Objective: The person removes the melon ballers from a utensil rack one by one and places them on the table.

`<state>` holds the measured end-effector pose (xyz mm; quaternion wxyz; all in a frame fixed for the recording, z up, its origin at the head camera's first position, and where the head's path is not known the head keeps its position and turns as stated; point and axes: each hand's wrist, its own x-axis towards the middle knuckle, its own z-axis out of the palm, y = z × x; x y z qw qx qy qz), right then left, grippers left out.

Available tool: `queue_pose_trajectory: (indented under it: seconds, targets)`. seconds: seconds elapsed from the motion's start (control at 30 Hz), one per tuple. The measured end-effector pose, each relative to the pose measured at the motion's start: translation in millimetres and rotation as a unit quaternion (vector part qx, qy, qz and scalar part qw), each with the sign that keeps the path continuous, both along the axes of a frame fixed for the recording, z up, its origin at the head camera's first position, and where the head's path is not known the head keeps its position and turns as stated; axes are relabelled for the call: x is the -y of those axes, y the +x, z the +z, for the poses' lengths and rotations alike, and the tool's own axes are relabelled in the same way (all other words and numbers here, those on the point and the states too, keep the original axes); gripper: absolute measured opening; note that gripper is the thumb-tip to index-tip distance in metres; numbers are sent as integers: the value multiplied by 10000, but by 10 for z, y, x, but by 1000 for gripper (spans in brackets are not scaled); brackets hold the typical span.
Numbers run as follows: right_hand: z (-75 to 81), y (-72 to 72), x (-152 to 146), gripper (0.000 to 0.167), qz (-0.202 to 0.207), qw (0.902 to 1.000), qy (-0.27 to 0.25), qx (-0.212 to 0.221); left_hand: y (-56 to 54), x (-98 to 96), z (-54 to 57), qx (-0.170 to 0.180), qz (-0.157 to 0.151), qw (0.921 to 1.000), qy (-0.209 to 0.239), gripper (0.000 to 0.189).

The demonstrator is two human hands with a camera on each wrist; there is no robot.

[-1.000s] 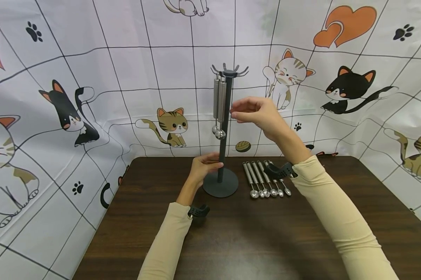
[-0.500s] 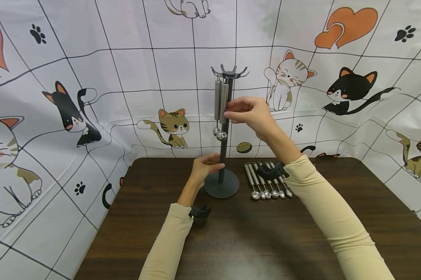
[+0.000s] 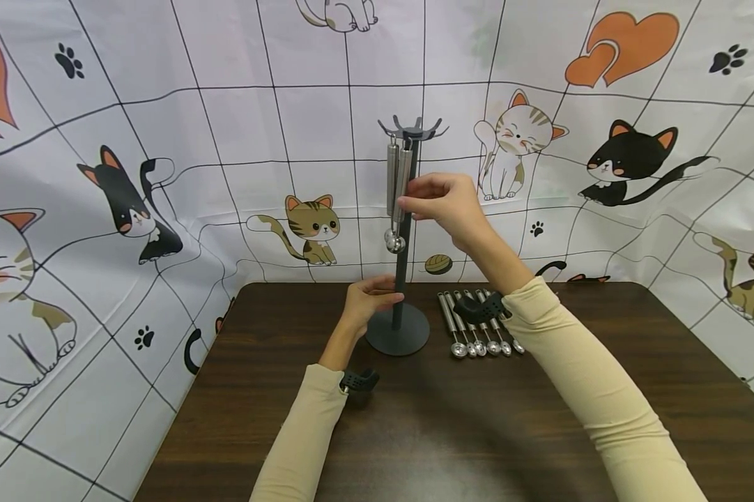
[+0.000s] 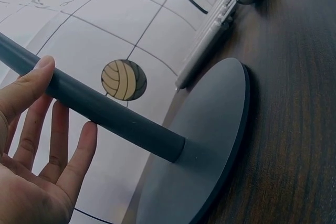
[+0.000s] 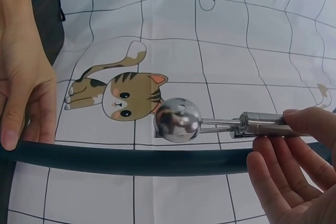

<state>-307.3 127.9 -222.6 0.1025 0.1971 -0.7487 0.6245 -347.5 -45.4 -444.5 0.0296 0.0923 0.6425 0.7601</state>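
A dark grey stand with a round base [image 3: 398, 335] and hooks on top stands upright on the table. Near its foot, my left hand [image 3: 367, 303] holds the pole [image 4: 121, 121] with the thumb on one side and fingertips on the other. Two steel melon ballers hang by their handle ends from neighbouring hooks, bowls down. My right hand [image 3: 446, 202] pinches the handle of the nearer melon baller [image 3: 404, 174] between thumb and fingers. Its round bowl [image 5: 178, 120] shows a small hole in the right wrist view. The other melon baller [image 3: 391, 178] hangs just left, partly hidden.
Several more steel melon ballers [image 3: 458, 348] lie side by side on the dark wooden table [image 3: 452, 425], right of the base, partly behind my right wrist strap [image 3: 480, 307]. A white cat-print sheet [image 3: 239, 125] hangs behind the table.
My right hand has moved left from beside the pole and taken hold of the nearer melon baller's handle. That melon baller now tilts slightly. My left hand stays on the pole.
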Motion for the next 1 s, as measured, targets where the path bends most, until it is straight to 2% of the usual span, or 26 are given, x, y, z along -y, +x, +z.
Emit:
queue_pose_trajectory:
  seconds: [0.67,0.83,1.0]
  targets:
    - [171,127,-19,26,81,9997,208,65,-8,4,-10,-26,-19,10000,-64,41]
    - [146,156,-76,25,174,9994,291,-41,3,3,-16,-35,-36,10000,-50,39]
    - [52,156,-208,27,167,9990,416,80,3,16,-12,-27,-22,10000,-43,37]
